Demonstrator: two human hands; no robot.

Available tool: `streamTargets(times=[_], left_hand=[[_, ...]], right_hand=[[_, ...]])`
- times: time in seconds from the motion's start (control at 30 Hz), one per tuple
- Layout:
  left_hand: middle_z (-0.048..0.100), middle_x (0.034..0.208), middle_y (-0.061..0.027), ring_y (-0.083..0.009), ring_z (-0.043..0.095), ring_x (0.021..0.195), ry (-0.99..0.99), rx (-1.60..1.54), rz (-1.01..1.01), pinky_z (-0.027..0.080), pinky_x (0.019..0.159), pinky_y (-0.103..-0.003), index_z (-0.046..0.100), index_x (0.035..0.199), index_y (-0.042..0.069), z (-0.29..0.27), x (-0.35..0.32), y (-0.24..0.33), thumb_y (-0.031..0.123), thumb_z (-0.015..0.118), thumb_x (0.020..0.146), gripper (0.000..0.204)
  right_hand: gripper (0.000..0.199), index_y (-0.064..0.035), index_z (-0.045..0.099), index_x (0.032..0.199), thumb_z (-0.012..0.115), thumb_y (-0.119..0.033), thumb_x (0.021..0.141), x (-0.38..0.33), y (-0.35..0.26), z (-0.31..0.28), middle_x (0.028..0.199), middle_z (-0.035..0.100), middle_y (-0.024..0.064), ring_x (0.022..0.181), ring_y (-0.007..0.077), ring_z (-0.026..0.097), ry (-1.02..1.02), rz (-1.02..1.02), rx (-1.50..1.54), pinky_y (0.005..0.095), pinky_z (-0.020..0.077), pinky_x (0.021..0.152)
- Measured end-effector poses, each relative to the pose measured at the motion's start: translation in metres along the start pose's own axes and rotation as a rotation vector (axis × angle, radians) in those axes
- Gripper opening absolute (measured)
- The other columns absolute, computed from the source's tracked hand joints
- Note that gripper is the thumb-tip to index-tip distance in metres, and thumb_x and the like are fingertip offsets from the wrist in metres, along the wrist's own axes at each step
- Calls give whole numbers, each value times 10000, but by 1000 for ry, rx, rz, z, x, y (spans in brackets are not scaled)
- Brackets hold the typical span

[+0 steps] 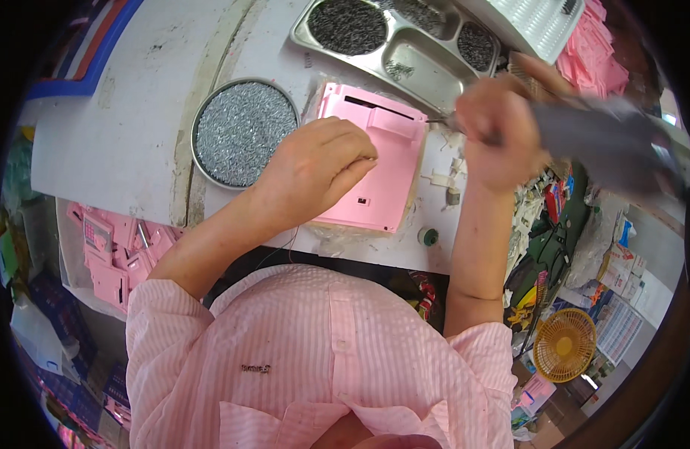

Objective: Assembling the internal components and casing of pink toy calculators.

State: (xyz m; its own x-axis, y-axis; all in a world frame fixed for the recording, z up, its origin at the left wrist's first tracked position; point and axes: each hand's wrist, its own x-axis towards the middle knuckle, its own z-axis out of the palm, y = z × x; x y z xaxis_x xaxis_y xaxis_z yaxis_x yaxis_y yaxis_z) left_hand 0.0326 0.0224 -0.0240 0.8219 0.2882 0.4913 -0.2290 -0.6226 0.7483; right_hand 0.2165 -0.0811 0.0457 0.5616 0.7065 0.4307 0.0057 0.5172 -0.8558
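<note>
On the white table (pixel 135 150), nearest the person, one pink plastic panel (pixel 375 161) lies flat, close to the front edge. Left hand (pixel 318 165): rests on the panel's left half, fingers curled with the tips pinched together; whether anything small sits between them cannot be told. Right hand (pixel 498 138): fist closed around one grey power screwdriver (pixel 607 146), blurred, just beside the panel's upper right corner, its thin tip reaching that corner.

Panel: rectangular, pale pink, one long dark slot near the far edge, one raised block below the slot, one small dark mark near the near edge.

One small green cap (pixel 428 236) lies by the table edge, right of the panel. A few white plastic scraps (pixel 442 179) lie right of the panel.

One round tin of silver screws (pixel 244 133) stands just left of the panel. One metal compartment tray (pixel 405 45) of dark screws, four compartments visible, sits beyond the panel.
</note>
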Motion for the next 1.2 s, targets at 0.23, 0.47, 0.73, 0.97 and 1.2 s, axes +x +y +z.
streamTargets(times=[0.23,0.47,0.73,0.97,1.2], left_hand=[[698,897,-101,-268,664,789,75,-61,-15,534,680,-346,685,923,10,-3,-3,9,-29,740,774,164],[700,870,-88,-258,665,765,152,-16,36,522,635,-331,694,928,22,-13,-11,1,-12,760,757,187],[669,1008,-37,-256,613,992,106,432,-194,447,873,-421,702,875,89,-64,-27,-13,140,802,756,164],[624,950,-9,-229,564,988,20,629,-244,367,909,-421,702,882,128,-84,-43,-28,183,744,830,87],[611,835,-16,-242,564,890,-41,824,-267,373,847,-421,624,782,97,-81,-40,-53,256,727,854,202]], right_hand=[[349,-55,440,1207,645,-185,957,-25,-23,39,645,510,38,520,143,470,-236,6,135,314,423,486],[327,-58,429,1162,656,-172,956,-26,-17,60,637,512,49,521,148,478,-182,52,146,311,431,487],[308,-44,429,1179,619,-146,959,-13,14,63,608,482,43,490,131,452,-224,-17,133,299,417,449],[287,-37,449,1183,570,-97,930,-7,24,65,590,465,44,467,121,432,-195,-24,123,290,401,413],[288,-41,449,1192,535,-90,922,-6,26,65,592,464,47,468,119,416,-208,-16,142,277,398,406]])
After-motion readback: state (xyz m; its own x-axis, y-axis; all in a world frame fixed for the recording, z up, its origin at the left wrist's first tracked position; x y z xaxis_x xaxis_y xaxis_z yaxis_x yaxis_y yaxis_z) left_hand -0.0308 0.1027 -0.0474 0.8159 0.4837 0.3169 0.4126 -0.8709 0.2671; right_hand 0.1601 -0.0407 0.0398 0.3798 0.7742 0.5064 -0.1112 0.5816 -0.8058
